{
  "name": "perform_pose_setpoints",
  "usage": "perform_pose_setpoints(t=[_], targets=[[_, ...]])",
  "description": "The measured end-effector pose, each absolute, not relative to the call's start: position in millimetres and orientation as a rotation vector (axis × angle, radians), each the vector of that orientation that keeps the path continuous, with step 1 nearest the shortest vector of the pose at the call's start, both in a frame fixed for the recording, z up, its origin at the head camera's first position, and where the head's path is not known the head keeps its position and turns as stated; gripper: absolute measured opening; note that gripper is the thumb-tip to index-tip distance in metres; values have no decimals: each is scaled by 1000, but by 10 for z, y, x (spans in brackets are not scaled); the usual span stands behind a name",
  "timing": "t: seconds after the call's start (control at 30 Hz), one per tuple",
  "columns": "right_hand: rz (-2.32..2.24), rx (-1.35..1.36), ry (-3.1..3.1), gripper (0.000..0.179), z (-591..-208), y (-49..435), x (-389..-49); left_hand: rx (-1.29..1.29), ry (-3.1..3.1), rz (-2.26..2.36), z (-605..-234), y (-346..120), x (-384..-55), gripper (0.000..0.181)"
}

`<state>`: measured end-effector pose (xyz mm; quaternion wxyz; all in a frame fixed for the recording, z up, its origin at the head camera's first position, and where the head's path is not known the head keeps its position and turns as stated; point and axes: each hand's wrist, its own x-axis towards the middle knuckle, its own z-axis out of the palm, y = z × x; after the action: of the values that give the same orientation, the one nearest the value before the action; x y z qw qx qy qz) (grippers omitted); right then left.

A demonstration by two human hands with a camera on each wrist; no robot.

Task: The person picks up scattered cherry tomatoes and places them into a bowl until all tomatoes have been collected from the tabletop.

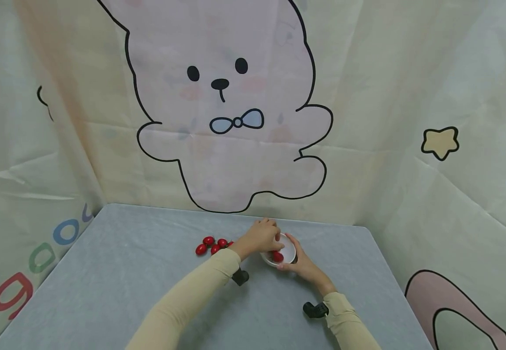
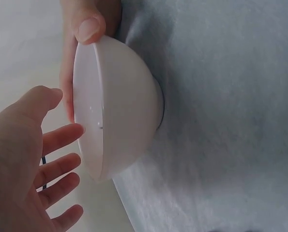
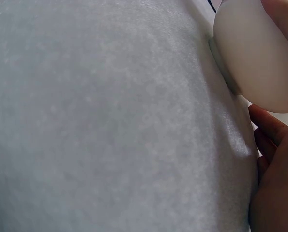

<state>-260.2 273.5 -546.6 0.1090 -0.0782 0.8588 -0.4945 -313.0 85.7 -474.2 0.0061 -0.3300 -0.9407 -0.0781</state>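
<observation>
A small white bowl [image 1: 288, 249] stands on the table, with red cherry tomatoes [image 1: 277, 256] inside, partly covered by my left hand in the head view. My right hand [image 1: 306, 266] grips the bowl from its right side, thumb at the near rim and fingers round the far side. Over the bowl's left rim is my left hand [image 2: 18, 150]; in the left wrist view its fingers are spread and loosely bent, holding nothing. From that side the bowl's outer wall [image 2: 127, 106] shows, while its contents are hidden.
Several more cherry tomatoes [image 1: 208, 240] lie in a loose group left of the bowl, some partly behind my left wrist. A pale blue-grey cloth [image 1: 117, 282] covers the table. Behind its far edge hangs a printed curtain [image 1: 235, 165].
</observation>
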Motion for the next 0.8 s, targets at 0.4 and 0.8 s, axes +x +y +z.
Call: perform_pose_setpoints(t=[0.4, 0.8], targets=[[-1411, -271, 2499, 103, -5161, 2647, -2485, -1072, -2948, -362, -4687, 623, -3187, 25], [-1461, -266, 2484, 103, -5164, 2638, -2468, -1101, -2943, -577, -4743, 234, -3315, 19]])
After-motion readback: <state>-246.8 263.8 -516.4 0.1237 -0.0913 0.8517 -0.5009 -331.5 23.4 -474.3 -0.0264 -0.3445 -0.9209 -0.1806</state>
